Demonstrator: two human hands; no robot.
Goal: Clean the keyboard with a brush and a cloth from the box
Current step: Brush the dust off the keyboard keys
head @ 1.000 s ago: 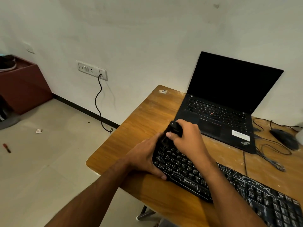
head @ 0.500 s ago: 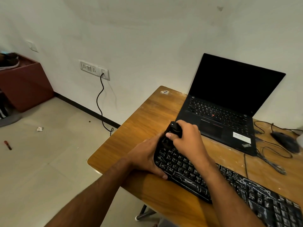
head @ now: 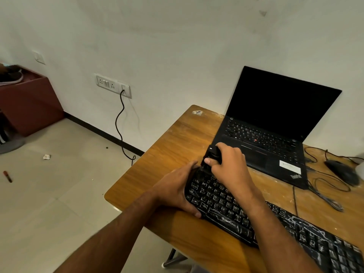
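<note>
Gripping the near-left end of the black keyboard (head: 226, 205), the left hand (head: 175, 191) had its thumb curled along the front edge and its fingers wrapped over the far corner. The keyboard lay slantwise on the wooden table (head: 177, 142), running from the centre of the frame to the lower right corner, its keys marked with pale smears. The right hand (head: 228, 164) closed round a small black brush (head: 212, 154), thumb pinching its side, and held it down on the keyboard's upper-left corner, just above the left hand's fingers.

Behind them, at centre right, an open black laptop (head: 275, 119) stood with a dark screen. A black mouse (head: 342, 172) with loose cables lay at the right edge. At the upper left, a dark red box (head: 29, 103) sat on the floor against the wall with a dark shoe (head: 11, 75) resting in its open top; what else it contained could not be made out. A black cord (head: 120, 125) hung from the wall socket (head: 113, 85).
</note>
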